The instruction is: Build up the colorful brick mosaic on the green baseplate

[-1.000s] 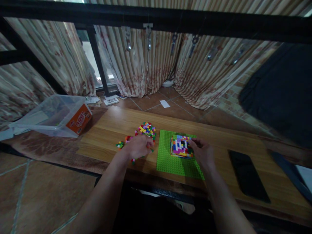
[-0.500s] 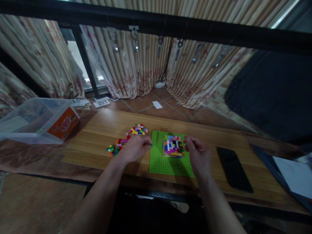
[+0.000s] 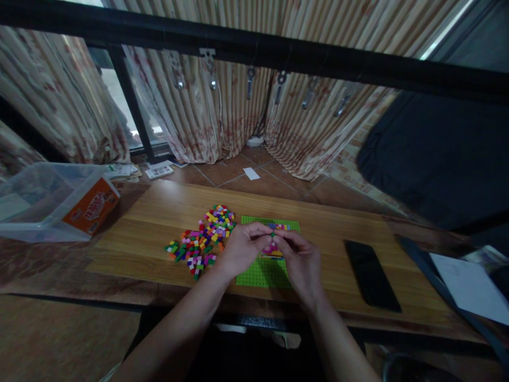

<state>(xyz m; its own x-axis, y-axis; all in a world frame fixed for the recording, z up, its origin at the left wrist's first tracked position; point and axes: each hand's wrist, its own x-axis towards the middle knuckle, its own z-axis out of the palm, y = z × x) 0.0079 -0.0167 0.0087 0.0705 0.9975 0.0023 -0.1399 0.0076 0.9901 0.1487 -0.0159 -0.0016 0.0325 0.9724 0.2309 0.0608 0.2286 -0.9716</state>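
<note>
Pinching one small green brick [image 3: 272,234] between their fingertips, the left hand [image 3: 242,249] and right hand [image 3: 301,261] sit together over the green baseplate [image 3: 254,277] on the tabletop [image 3: 159,212] — a loose brick pile [image 3: 202,240] lies just left.

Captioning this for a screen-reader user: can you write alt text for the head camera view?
The left hand and right hand meet above a green baseplate on a wooden table, their fingers pinching a small green brick between them. A pile of coloured bricks lies left of the baseplate, a black phone right of it.
</note>
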